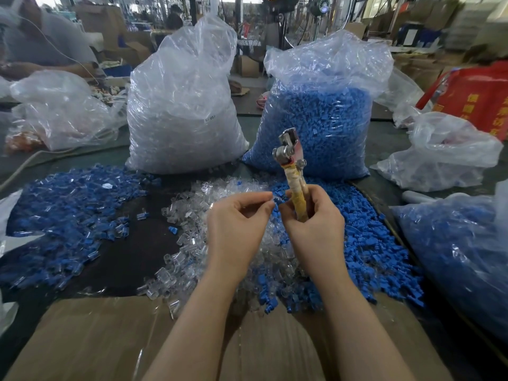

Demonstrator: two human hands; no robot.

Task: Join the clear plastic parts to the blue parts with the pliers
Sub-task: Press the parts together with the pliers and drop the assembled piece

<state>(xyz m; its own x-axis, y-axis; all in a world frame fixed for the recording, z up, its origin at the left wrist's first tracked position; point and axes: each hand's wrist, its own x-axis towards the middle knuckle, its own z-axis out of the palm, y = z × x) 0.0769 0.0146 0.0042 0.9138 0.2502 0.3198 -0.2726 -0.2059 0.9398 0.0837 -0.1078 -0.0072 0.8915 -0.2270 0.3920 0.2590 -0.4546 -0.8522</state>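
Frame centre: right hand (313, 215) grips upright pliers (291, 171), head up and away; left hand (236, 215) pinches a small part just left of handles, fingertips nearly meeting.

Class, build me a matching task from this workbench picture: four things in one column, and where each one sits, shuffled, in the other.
Things
1. pliers
2. bag of clear parts
3. bag of blue parts
4. joined pieces pile

Places
A. table, far left
B. right hand
C. standing behind, left of centre
D. standing behind, right of centre

Pairs: 1-B, 2-C, 3-D, 4-A
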